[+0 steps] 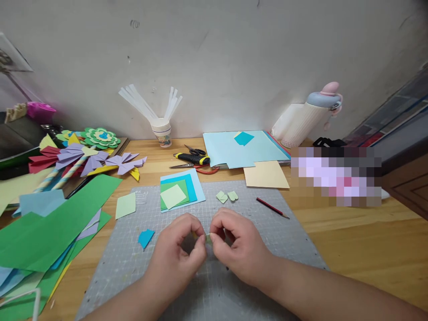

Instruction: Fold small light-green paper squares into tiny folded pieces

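My left hand and my right hand meet over the grey cutting mat. Between their pinched fingertips is a small light green paper piece, mostly hidden by the fingers. Just beyond lie two light green heart-like cutouts, close together. A blue paper scrap rests on the mat left of my left hand. Stacked blue and green paper squares sit farther back, with a pale green square on top. Another pale green sheet is at the mat's left edge.
A red and black pencil lies on the right of the mat. Behind are a utility knife, scissors, a paper cup with white strips and a light blue sheet. Paper flowers and green paper crowd the left.
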`<state>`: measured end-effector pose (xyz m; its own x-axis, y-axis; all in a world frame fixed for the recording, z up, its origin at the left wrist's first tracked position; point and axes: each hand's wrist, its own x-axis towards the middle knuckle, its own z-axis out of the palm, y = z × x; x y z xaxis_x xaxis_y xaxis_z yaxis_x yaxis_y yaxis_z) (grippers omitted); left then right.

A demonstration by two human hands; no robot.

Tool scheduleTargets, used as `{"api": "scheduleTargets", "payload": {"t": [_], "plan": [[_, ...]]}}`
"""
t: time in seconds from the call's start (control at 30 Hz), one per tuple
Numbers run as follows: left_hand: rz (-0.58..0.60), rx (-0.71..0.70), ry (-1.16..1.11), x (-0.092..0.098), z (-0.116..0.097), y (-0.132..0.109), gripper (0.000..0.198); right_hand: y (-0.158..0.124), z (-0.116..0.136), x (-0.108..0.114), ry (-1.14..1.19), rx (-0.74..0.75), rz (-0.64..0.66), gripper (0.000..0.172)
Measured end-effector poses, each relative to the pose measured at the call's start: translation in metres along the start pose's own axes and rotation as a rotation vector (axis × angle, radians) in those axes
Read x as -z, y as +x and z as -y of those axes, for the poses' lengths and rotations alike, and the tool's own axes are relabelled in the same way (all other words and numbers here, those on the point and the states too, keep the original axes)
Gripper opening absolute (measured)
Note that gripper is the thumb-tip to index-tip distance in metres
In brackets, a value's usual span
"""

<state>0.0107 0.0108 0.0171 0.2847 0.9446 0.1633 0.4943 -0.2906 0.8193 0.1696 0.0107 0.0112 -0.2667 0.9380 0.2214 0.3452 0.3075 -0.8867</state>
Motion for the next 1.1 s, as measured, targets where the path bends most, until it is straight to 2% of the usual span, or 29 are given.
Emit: {"api": "scheduleTargets", "payload": {"t": [0.1, 0.17, 0.3, 0.4, 0.47, 0.6, 0.77, 0.9, 1.1], "plan": [[-0.044, 0.031, -0.018, 0.0009, 0.0018, 0.0017, 0.015, 0.0028, 0.0005, 0.0023, 0.066, -0.046, -0.057, 0.016], [-0.073, 0.063, -0.05, 0.0014, 0.0043, 0.0023, 0.014, 0.0051, 0.0004, 0.0038, 0.162, -0.128, -0.09, 0.013], [-0.018, 0.117, -0.196, 0.0003, 0.0071, 0.0014, 0.002, 0.0071, 0.0005, 0.0036, 0.363, -0.259, -0.056, 0.01], [0.057, 0.121, -0.234, -0.0012, 0.0052, 0.0015, 0.004, 0.0051, 0.0012, 0.0016, 0.359, -0.24, 0.006, 0.012], [0.068, 0.164, -0.3, -0.0015, 0.0037, 0.0027, 0.012, 0.003, 0.0011, 0.0013, 0.352, -0.212, 0.025, 0.009], [-0.003, 0.359, -0.609, -0.0008, 0.0043, 0.0054, 0.02, 0.0016, -0.0009, 0.0036, 0.435, -0.215, 0.006, 0.005], [-0.013, 0.443, -0.806, -0.0015, 0.0092, 0.0072, 0.024, 0.0056, -0.0002, 0.0039, 0.406, -0.264, 0.071, 0.012], [-0.01, 0.44, -0.84, -0.0014, 0.0087, 0.0074, 0.023, 0.0052, -0.0001, 0.0022, 0.385, -0.256, 0.052, 0.01], [0.047, 0.386, -0.709, -0.0026, 0.0024, 0.0061, 0.023, 0.0025, -0.0025, 0.0023, 0.439, -0.204, 0.031, 0.008]]}}
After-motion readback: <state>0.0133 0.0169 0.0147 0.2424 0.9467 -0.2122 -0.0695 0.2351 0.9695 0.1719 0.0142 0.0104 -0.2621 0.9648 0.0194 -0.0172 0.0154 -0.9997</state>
